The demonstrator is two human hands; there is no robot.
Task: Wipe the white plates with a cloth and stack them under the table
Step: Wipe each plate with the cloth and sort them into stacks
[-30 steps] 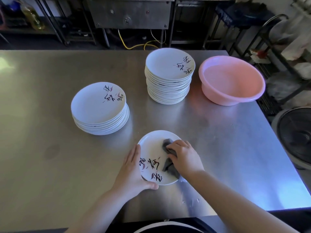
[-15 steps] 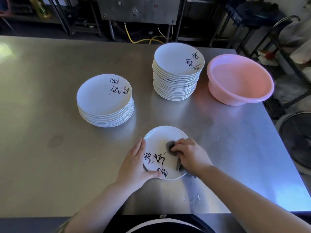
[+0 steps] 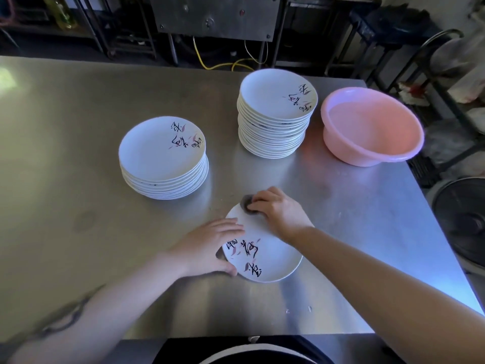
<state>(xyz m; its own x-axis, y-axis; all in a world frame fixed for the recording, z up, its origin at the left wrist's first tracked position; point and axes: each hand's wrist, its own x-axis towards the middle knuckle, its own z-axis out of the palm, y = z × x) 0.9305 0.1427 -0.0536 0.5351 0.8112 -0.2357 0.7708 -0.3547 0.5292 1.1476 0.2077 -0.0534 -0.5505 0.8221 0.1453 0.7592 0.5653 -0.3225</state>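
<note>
Wiping plate (image 3: 265, 261), near table's (image 3: 78, 206) front edge. Best done sweeping cloth (image 3: 248, 206) round the whole face, pressing evenly, bracing the rim. Right hand (image 3: 278, 214) curled over cloth at far rim; left hand (image 3: 210, 248) flat-fingered, thumb hooking the near-left rim.

Your left hand (image 3: 207, 248) steadies the white plate (image 3: 267, 261); your right hand (image 3: 278, 210) presses the grey cloth (image 3: 247, 204) at its far rim. Beyond: two plate stacks (image 3: 164, 158), pink basin (image 3: 372, 127).

Two plate stacks (image 3: 162, 158) (image 3: 275, 114), one loose plate (image 3: 267, 256), one cloth (image 3: 248, 206), one pink basin (image 3: 372, 127)
</note>
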